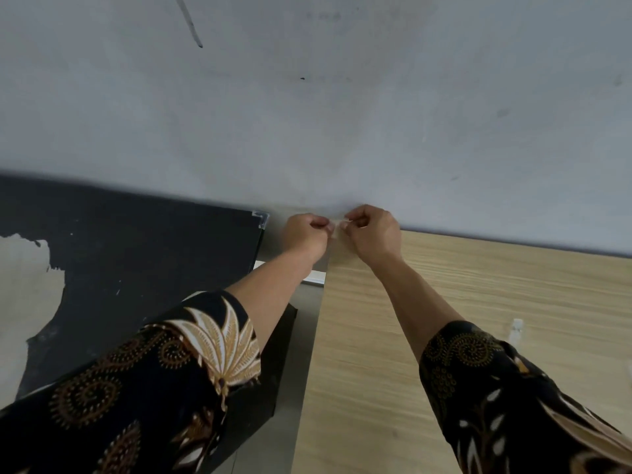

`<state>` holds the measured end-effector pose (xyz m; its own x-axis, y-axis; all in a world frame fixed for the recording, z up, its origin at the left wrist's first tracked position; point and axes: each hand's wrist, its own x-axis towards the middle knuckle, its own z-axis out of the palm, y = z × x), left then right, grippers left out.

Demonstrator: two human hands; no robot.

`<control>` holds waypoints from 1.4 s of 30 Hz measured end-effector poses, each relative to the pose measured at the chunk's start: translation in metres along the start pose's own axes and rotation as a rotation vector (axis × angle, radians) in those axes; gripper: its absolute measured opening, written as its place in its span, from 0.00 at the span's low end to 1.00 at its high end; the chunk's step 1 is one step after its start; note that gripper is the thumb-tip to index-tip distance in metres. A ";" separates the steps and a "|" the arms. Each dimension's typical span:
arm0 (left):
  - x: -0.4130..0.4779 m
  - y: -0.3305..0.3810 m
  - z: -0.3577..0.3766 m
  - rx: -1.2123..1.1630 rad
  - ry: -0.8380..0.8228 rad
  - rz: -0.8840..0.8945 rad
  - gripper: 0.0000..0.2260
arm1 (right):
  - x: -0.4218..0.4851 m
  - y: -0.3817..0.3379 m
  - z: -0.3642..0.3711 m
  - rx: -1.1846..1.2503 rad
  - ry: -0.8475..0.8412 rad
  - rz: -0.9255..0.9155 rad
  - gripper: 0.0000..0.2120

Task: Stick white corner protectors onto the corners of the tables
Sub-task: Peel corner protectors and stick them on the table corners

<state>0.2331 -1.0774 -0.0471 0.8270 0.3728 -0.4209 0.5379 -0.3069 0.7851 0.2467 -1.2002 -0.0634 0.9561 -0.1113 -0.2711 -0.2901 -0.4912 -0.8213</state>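
A small pale corner protector sits between my two hands at the far left corner of the light wooden table, close to the grey wall. My left hand pinches it from the left with curled fingers. My right hand pinches it from the right. Most of the protector is hidden by my fingers. The black table on the left carries a clear protector on its far right corner. Another small white protector lies on the wooden table near my right sleeve.
A narrow gap of grey floor runs between the two tables, with a white skirting strip at its far end. The grey wall stands right behind both tables. The black table's surface is peeled at the left.
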 end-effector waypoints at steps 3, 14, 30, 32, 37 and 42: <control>0.010 -0.005 0.004 0.006 0.002 0.001 0.06 | 0.004 0.003 0.004 -0.035 0.005 -0.001 0.05; 0.024 -0.011 0.014 0.055 -0.023 0.053 0.02 | 0.006 0.016 0.012 -0.011 0.086 0.000 0.05; 0.029 -0.014 0.019 0.103 0.014 0.088 0.07 | 0.009 0.019 0.021 -0.100 0.147 -0.027 0.08; 0.029 -0.015 0.019 0.106 0.010 0.089 0.07 | 0.009 0.019 0.021 -0.100 0.144 -0.030 0.08; 0.028 -0.017 0.021 0.107 0.002 0.093 0.07 | 0.009 0.020 0.022 -0.106 0.143 -0.033 0.09; 0.029 -0.017 0.022 0.122 0.009 0.095 0.06 | 0.009 0.019 0.021 -0.107 0.135 -0.029 0.09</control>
<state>0.2510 -1.0805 -0.0827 0.8741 0.3443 -0.3426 0.4732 -0.4449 0.7603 0.2489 -1.1926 -0.0923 0.9629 -0.2076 -0.1722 -0.2633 -0.5846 -0.7675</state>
